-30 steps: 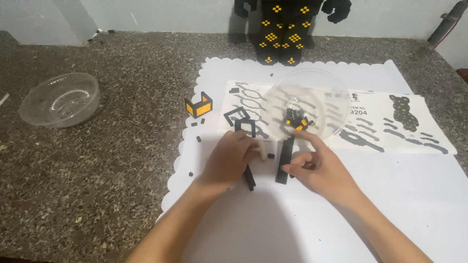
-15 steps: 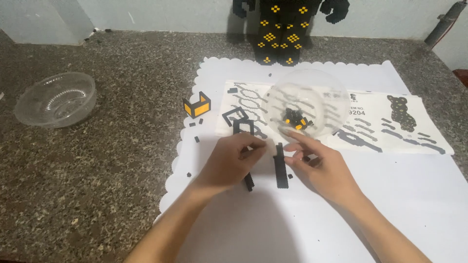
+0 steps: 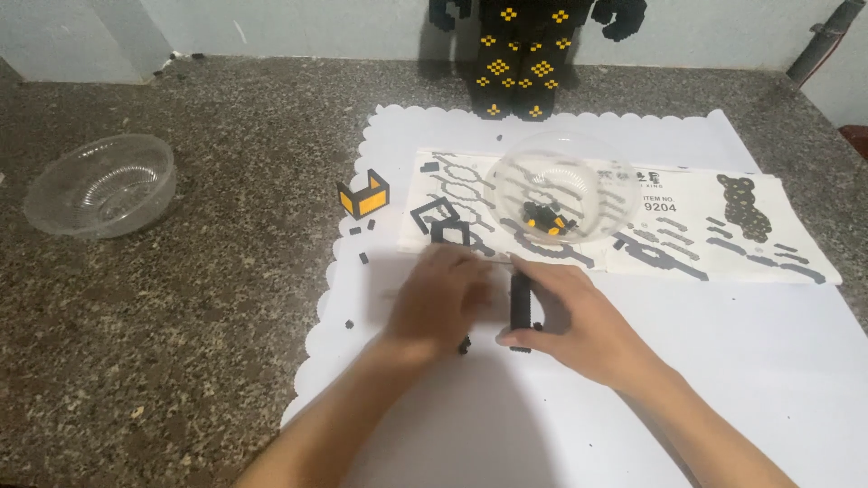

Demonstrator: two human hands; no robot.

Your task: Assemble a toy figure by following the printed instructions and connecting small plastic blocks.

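My left hand [image 3: 443, 298] lies blurred on the white scalloped paper mat [image 3: 723, 361], palm down over small black pieces, one of which pokes out below it [image 3: 464, 344]. My right hand [image 3: 579, 321] rests beside it, fingers curled around a long black brick strip [image 3: 521, 303] that stands on the mat. The two hands almost touch. A clear plastic bowl [image 3: 561, 185] with a few black and yellow bricks [image 3: 545, 218] sits just beyond them on the instruction sheet [image 3: 723, 226]. A small yellow and black open frame [image 3: 363, 196] stands at the mat's left edge.
A second clear bowl [image 3: 99, 185] sits at the far left on the speckled stone counter [image 3: 181, 298]. A black and yellow block figure [image 3: 524, 54] stands at the back against the wall. Loose black bricks [image 3: 363, 258] lie near the mat's left edge.
The hands have shifted slightly together over the black strip, and my left hand now moves fast enough to blur. The camera view has drifted a little.
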